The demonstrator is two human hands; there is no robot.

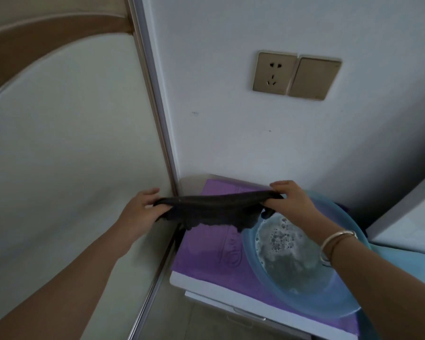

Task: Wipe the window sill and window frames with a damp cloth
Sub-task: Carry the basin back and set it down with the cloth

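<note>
Cloth: a dark, damp-looking cloth point(211, 212) is held stretched between two hands, above the purple mat and the far-left rim of the basin; its lower edge hangs ragged.
Left hand: the left hand point(142, 207) is seen grasping the cloth's left end, fingers curled over it, close to the metal frame.
Right hand: the right hand point(290, 200) is seen gripping the cloth's right end, fingers curled round it; a thin bracelet point(334, 239) is worn on the wrist.
Basin: a translucent blue basin point(275, 273) holding soapy, bubbled water is set on the purple mat point(206, 251), to the right and near side of the cloth.
Surface: the mat is laid on a white surface point(231, 290) against the wall.
Frame: a silver metal frame point(155, 104) runs top to bottom, left of the white wall.
Wall: a gold-toned socket point(272, 72) and a matching switch point(313, 78) are mounted side by side, well above the hands.
</note>
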